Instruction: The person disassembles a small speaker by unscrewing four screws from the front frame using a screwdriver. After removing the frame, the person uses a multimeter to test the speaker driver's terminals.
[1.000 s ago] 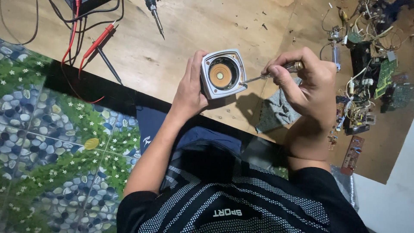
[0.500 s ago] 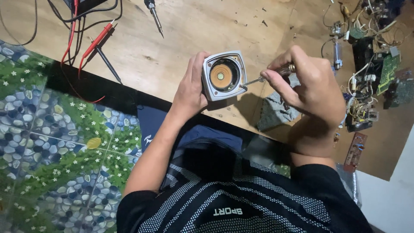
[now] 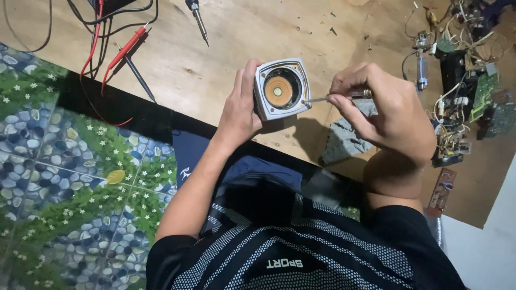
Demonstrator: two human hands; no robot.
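My left hand (image 3: 240,109) grips a small square grey speaker box (image 3: 281,88) from its left side, holding it above the wooden board with its round orange cone facing up at me. My right hand (image 3: 382,110) pinches a thin screwdriver (image 3: 328,99) between thumb and fingers. The metal tip touches the lower right corner of the speaker's frame. Both forearms reach forward from my dark patterned shirt.
A wooden board (image 3: 247,37) carries red and black meter probes (image 3: 126,53), a soldering iron (image 3: 196,19) and a grey cloth (image 3: 344,142). Circuit boards and tangled wires (image 3: 462,64) pile at the right. A floral tiled floor (image 3: 70,177) lies to the left.
The speaker and both hands sit slightly further right in view than a second ago. The screwdriver tip stays at the speaker's corner.
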